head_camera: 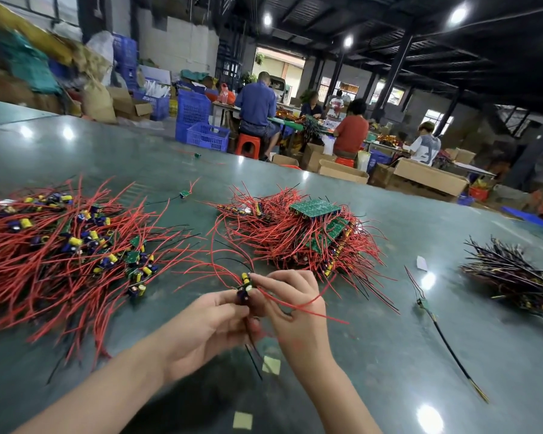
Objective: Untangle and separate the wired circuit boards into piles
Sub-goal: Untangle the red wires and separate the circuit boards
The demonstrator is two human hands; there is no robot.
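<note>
Red-wired loose heap (60, 245) sprawled at left | small wired board (245, 288) pinched shut between left hand (201, 327) and right hand (292, 308), near centre | stacked pile (308, 233) behind | dark bundle (511, 277) far right | trailing leads could get snagged on a heap, tbh.

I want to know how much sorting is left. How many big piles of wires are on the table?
3. A loose red-wired pile at left, a stacked red-wired pile in the middle, and a dark-wired pile at the right edge, partly cut off.
</note>
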